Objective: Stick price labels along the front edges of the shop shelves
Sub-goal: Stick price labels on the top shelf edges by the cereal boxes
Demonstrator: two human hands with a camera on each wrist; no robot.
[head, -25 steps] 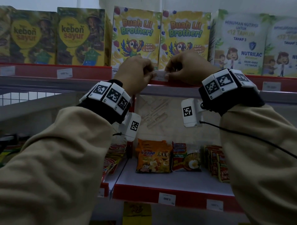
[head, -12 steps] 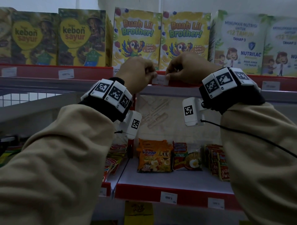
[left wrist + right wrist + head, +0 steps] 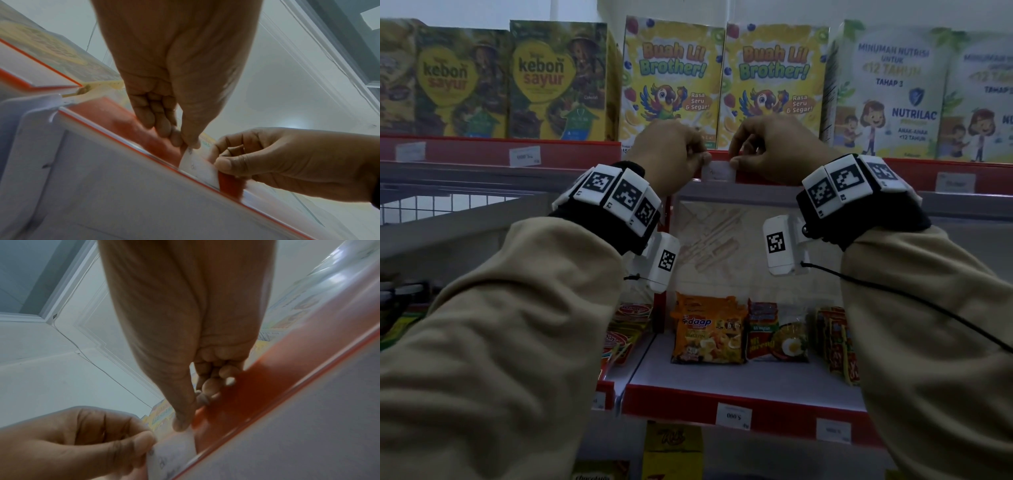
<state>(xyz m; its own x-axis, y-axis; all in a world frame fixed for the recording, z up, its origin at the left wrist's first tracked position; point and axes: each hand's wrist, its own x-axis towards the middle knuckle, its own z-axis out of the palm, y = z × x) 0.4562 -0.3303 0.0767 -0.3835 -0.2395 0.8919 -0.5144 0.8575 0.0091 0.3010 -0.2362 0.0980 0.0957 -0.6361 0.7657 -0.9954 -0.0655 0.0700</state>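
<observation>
Price label [image 3: 717, 171]: white slip, pinched at its ends by left hand [image 3: 669, 152] and right hand [image 3: 770, 147], has dropped slightly onto the red shelf edge [image 3: 763, 178] below the parrot cereal boxes [image 3: 671, 78]; likely pressing down next.
</observation>
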